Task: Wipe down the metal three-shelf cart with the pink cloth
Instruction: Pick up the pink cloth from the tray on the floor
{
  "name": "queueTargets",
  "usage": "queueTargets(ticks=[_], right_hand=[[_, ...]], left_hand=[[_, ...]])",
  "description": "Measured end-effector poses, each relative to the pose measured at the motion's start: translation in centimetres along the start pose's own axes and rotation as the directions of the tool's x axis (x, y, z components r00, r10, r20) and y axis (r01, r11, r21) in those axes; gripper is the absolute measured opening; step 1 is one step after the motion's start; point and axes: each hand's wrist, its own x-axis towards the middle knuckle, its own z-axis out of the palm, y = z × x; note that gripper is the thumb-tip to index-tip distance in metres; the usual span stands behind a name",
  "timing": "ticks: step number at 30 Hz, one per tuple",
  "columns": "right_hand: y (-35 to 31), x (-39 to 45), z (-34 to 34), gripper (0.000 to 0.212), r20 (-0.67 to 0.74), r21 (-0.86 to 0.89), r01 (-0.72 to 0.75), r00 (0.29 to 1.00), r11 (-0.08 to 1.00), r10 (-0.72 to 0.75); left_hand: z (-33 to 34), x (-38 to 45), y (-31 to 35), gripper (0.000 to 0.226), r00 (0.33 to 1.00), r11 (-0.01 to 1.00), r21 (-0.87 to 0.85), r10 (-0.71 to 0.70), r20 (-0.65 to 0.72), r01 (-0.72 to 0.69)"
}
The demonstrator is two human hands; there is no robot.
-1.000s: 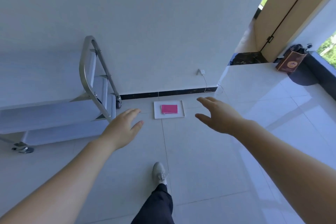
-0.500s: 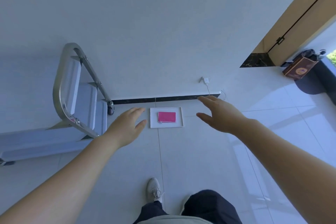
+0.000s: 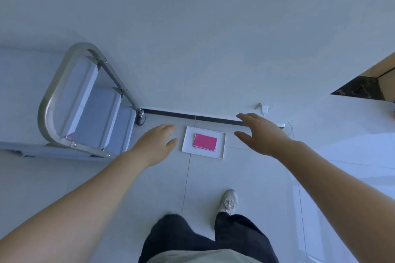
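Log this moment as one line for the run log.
phase: approach | left hand: open, empty | right hand: open, empty | pink cloth: folded on white tray, floor | cart: untouched

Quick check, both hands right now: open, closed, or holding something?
Left hand: open, fingers straight, holding nothing.
Right hand: open, fingers spread, holding nothing; the pink cloth lies untouched on the white tray.

The pink cloth (image 3: 205,142) lies folded into a flat rectangle on a white tray (image 3: 221,151) on the floor tiles, close to the wall. Left of it, well apart, stands the cart (image 3: 85,100): brushed metal, a rounded tubular handle loop at its end, pale shelves stepped one below another, a caster by the wall.
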Motion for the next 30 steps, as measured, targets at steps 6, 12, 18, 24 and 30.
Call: queueTargets(ticks=[6,12,18,24,30], right_hand=[[3.8,5.4,0.8,0.055,0.174,-0.07,0.005,0.985,0.998,0.007],[3.7,12.6,4.1,0.056,0.281,-0.107,0.01,0.959,0.994,0.021],[4.6,19.5,11.3,0.055,0.361,-0.112,-0.009,0.931,0.994,0.05],[9.1,27.6,22.8,0.056,0.523,-0.127,0.009,0.851,0.992,0.059],[16.3,34.9,37.8,0.052,0.608,-0.188,0.059,0.791,0.98,0.069]], left_hand=[[2.2,5.3,0.1,0.048,0.997,0.996,-0.044,-0.074,0.023,0.075],[4.7,11.7,-4.5,0.046,0.989,0.988,-0.08,-0.13,0.065,0.135],[9.3,18.3,-11.3,0.046,0.967,0.965,-0.107,-0.227,0.114,0.239],[19.1,24.3,-16.1,0.033,0.951,0.952,-0.087,-0.28,0.128,0.292],[33.6,31.3,-20.5,0.037,0.975,0.982,0.019,-0.189,0.118,0.188]])
